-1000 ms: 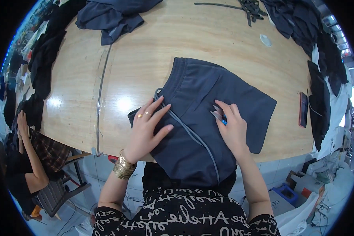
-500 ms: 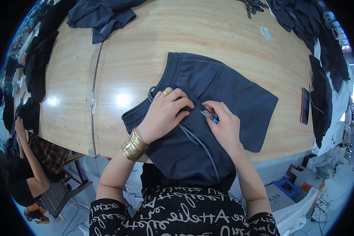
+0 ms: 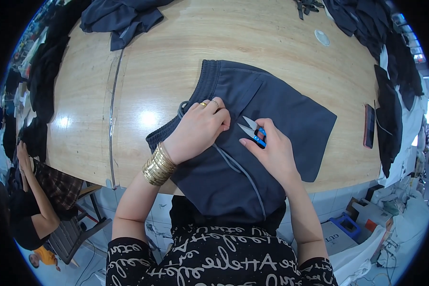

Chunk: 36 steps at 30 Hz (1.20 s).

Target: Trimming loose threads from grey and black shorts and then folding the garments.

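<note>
At the left, dark cloth (image 3: 47, 90) bordered the table (image 3: 81, 100). A strip (image 3: 112, 109) crossed the surface; wood showed between it and the shorts (image 3: 291, 105). The shorts lay flat at mid-table, waistband (image 3: 208, 81) left, lower part overhanging the front edge. The left hand (image 3: 201, 126) rested on them near the waistband, fingers curled together; whether they pinched cloth could not be determined. The cord (image 3: 248, 174) ran from below this hand toward the overhang. The right hand (image 3: 277, 153), apart from the left, gripped the snips (image 3: 259, 139) over the shorts, blades spread and pointing toward the left hand. Wood extended between the shorts' right edge and the phone (image 3: 368, 126), which lay beside black cloth (image 3: 385, 114). Beyond the front edge, lower right, a grey carton (image 3: 336, 240) stood near a blue object (image 3: 346, 226); its contents could not be determined.
</note>
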Available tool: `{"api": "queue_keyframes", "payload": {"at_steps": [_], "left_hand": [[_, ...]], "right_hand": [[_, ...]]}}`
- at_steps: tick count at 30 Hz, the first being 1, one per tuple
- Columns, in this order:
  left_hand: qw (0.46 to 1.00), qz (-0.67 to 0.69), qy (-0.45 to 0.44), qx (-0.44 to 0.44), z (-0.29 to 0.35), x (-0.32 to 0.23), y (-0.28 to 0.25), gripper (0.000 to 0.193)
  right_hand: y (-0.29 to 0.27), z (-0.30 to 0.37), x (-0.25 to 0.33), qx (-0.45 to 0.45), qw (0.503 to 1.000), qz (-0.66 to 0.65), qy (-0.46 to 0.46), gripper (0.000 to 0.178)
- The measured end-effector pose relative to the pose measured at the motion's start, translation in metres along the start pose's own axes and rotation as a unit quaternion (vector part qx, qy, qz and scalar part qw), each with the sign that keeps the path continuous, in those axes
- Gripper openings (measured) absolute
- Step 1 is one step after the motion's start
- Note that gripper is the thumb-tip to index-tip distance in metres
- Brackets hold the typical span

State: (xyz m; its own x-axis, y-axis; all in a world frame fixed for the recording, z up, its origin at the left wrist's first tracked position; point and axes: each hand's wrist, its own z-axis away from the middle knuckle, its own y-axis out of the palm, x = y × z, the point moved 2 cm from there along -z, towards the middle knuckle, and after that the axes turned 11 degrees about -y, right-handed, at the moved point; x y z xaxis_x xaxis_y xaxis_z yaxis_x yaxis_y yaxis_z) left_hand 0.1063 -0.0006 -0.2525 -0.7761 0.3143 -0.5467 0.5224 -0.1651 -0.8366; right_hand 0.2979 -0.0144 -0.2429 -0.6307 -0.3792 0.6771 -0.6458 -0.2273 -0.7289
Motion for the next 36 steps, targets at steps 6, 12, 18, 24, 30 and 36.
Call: {"api": "queue_keyframes", "payload": {"at_steps": [6,12,18,24,30,36], "left_hand": [[0.999,0.053,-0.001,0.001,-0.001,0.003,-0.003,0.009],[0.994,0.052,-0.020,-0.093,0.001,-0.001,-0.015,0.034],[0.959,0.077,-0.230,-0.148,0.023,0.016,-0.015,0.048],[0.919,0.228,-0.321,-0.036,0.023,0.005,-0.026,0.020],[0.742,0.532,-0.405,0.046,0.024,0.021,0.000,0.054],[0.828,0.460,-0.301,0.110,0.024,-0.012,-0.009,0.063]], "right_hand": [[0.002,0.006,0.002,0.006,0.994,0.090,-0.060,0.026],[0.004,0.014,-0.001,-0.013,0.991,0.114,-0.065,0.022],[0.012,0.021,-0.008,-0.083,0.996,0.039,-0.025,0.026],[0.015,0.025,-0.015,-0.130,0.989,0.022,-0.062,0.027],[0.012,0.027,-0.017,-0.133,0.985,-0.107,-0.023,0.025],[0.011,0.027,-0.015,-0.143,0.967,-0.209,0.010,0.025]]}}
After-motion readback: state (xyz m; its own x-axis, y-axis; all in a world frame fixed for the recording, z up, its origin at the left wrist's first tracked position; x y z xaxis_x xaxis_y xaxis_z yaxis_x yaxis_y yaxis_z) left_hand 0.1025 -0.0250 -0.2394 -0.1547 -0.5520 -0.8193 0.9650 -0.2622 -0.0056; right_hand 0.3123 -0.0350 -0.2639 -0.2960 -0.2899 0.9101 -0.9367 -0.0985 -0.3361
